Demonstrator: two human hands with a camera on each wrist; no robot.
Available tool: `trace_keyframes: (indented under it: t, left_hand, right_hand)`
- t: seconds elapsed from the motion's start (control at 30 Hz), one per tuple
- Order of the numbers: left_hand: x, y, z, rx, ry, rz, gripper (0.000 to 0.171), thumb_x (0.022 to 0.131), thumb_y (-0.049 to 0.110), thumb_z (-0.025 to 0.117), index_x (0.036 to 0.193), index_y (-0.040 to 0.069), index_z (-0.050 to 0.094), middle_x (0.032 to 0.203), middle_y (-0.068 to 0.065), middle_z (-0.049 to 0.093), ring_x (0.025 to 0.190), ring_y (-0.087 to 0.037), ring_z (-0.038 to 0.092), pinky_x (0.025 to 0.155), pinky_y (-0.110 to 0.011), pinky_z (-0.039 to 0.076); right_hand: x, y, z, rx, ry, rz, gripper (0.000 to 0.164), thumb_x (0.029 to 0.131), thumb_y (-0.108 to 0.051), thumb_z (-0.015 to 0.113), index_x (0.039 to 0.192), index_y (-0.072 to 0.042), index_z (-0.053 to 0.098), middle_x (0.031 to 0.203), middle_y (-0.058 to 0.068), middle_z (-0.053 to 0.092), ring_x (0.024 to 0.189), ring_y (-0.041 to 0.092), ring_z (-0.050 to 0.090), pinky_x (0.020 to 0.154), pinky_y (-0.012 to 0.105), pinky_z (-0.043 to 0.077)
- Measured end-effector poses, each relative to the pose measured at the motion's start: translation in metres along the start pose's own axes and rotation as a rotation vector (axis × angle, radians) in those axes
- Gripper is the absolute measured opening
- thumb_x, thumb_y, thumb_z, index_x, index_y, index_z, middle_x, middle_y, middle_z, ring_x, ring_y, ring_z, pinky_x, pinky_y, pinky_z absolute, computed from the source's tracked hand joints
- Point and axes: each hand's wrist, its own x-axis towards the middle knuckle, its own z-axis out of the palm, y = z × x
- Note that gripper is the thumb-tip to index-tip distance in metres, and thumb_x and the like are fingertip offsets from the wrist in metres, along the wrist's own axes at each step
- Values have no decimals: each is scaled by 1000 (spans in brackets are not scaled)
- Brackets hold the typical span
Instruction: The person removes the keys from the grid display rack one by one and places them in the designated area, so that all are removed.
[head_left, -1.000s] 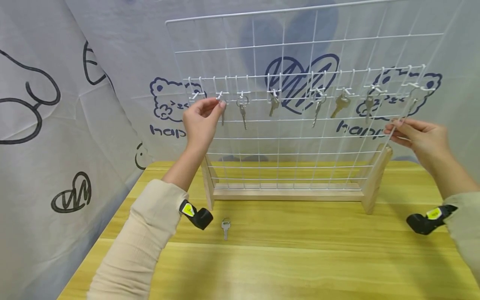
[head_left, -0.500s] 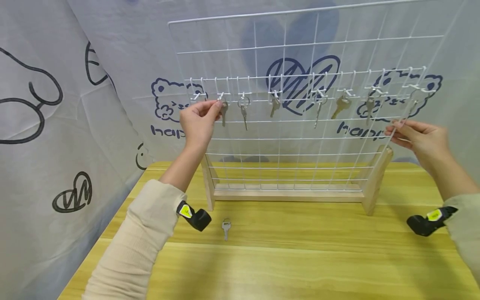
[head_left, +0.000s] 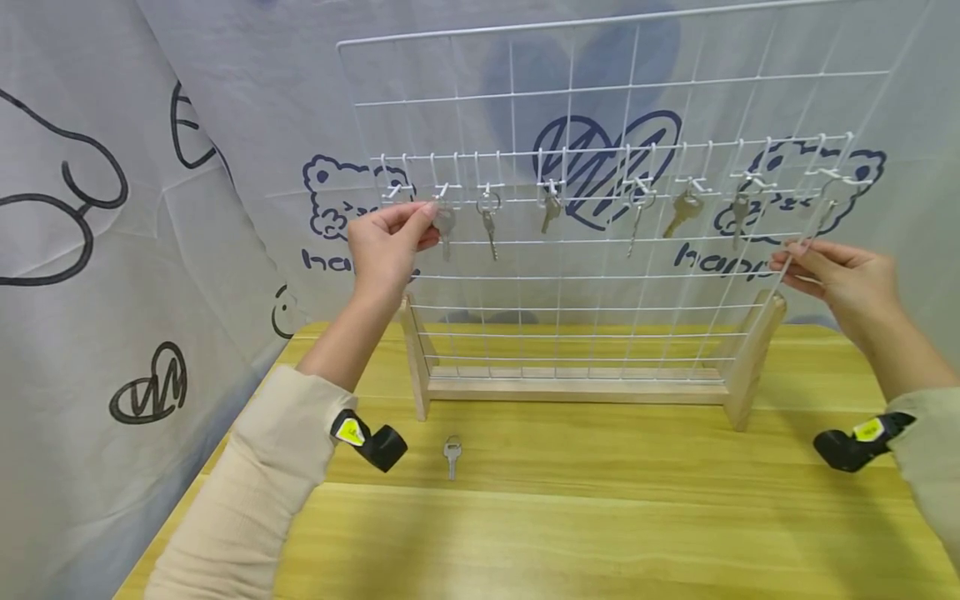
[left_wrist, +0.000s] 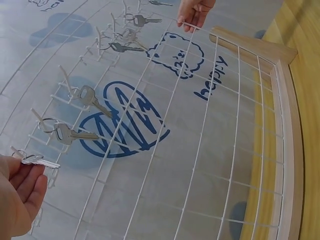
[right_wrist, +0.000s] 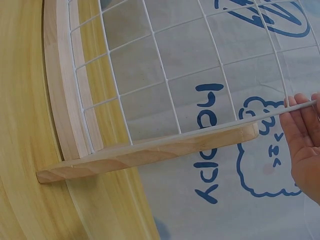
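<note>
"What is the left hand (head_left: 386,250) doing?"

"Its thumb and fingers pinch a silver key (left_wrist: 44,162) by the head end, just below the second hook (head_left: 447,188) from the left on the white wire grid (head_left: 570,25)."

"Is the key's ring around that hook?"

"It seems so, but the fingers cover part of it, so I can't be certain."

"And the right hand (head_left: 855,275)?"

"It grips the right edge of the grid between thumb and fingers, just below the rightmost key (head_left: 827,215)."

"How are the other keys placed?"

"Counting that one, six hang in a row to the right of the left hand, and one of them is a brass-toned key (head_left: 682,213). A loose key (head_left: 452,451) lies flat on the wooden table (head_left: 600,533), on the near side of the stand, toward its left end."

"What holds the grid up?"

"A pale wooden stand (head_left: 577,392), with a support at the left and another at the right. On the far side hangs a light cloth (head_left: 465,292) printed with dark blue drawings."
</note>
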Motion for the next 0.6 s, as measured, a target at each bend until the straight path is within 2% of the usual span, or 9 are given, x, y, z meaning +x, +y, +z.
trace_keyframes:
  t: [0.23,0.43,0.6]
  left_hand:
    - [-4,4,-2,-70,-17,-29,25,85,8,66,104,-9,65,71,7,67,60,-4,64,68,-19,58]
    - [-10,-1,-5,-88,-56,-64,24,85,9,66,103,-8,65,66,10,66,60,-5,65,67,-19,59]
    - [-17,-16,-9,-71,-76,-134,22,87,10,64,103,-5,65,67,11,67,62,-4,65,70,-20,58]
  right_hand:
    - [-1,-1,1,29,-9,-2,15,79,-16,71,92,-8,72,80,-4,74,74,7,69,64,15,57]
    - [-1,-2,1,31,-8,-2,13,80,-16,70,92,-9,73,79,-4,74,74,7,69,64,15,57]
    - [-1,-4,0,57,-24,16,14,80,-14,70,93,-8,72,80,-3,74,74,8,69,64,17,58]
